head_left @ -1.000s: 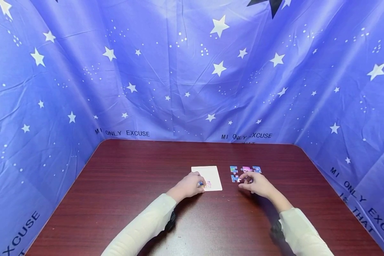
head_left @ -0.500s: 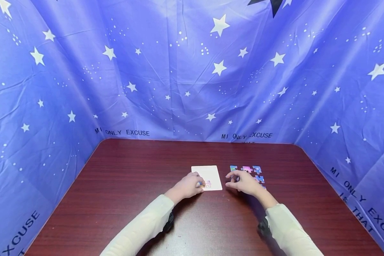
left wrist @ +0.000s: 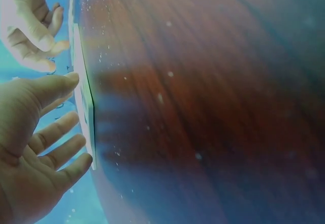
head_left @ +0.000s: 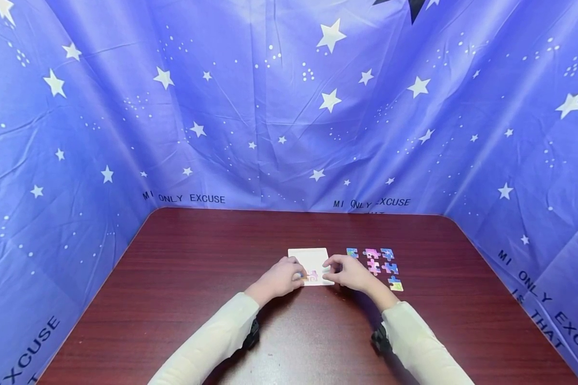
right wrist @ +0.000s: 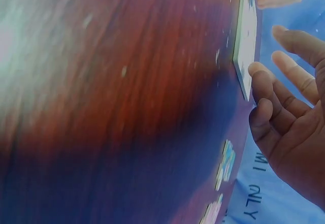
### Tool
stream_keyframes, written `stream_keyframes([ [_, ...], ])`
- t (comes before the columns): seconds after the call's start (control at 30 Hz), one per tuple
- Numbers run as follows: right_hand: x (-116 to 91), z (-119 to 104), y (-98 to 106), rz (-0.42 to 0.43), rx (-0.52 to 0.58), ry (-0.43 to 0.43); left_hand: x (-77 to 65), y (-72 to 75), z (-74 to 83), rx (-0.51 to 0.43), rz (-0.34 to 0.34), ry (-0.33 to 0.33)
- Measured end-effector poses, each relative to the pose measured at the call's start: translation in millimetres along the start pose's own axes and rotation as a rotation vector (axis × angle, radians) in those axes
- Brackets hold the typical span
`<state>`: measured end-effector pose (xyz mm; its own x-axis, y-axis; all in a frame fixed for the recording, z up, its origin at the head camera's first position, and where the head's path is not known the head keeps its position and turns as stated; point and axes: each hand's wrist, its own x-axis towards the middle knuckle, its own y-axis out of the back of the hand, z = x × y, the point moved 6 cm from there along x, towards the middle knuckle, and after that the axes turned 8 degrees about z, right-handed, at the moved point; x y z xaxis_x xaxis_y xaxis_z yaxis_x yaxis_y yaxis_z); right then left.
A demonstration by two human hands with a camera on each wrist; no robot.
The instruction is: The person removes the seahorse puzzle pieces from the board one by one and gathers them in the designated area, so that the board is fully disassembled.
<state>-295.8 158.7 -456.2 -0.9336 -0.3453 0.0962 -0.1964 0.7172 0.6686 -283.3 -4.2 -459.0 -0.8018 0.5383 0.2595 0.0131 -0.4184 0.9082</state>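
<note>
A white square puzzle board (head_left: 308,256) lies on the table, with pink and yellow jigsaw pieces (head_left: 311,276) at its near left part. My left hand (head_left: 280,279) rests at the board's left side, its fingertips over that corner; the left wrist view shows its fingers (left wrist: 63,130) fairly straight and spread along the board's edge. My right hand (head_left: 349,272) reaches over the right edge of the board, thumb and index fingertips close together with a small bluish puzzle piece at them. In the right wrist view its fingers (right wrist: 261,87) are bent beside the board (right wrist: 246,41).
Several loose jigsaw pieces (head_left: 390,268) lie in loose rows right of the board, some partly behind my right hand. The dark red-brown table (head_left: 212,246) ends at a blue star-printed curtain (head_left: 250,107) on the back and sides.
My right hand has moved left from the loose pieces to the board's right edge, uncovering pieces behind it. The left hand stays almost in place at the board.
</note>
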Motion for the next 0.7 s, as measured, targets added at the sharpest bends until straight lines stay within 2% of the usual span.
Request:
stream_keyframes([
  [0.33,5,-6,-10,0.035,-0.027,0.004,-3.8,1.9,-9.9,-0.007,0.017,0.053],
  [0.7,9,-1,-19,0.043,-0.062,-0.059,-6.4,4.0,-20.1,-0.016,0.025,0.123],
])
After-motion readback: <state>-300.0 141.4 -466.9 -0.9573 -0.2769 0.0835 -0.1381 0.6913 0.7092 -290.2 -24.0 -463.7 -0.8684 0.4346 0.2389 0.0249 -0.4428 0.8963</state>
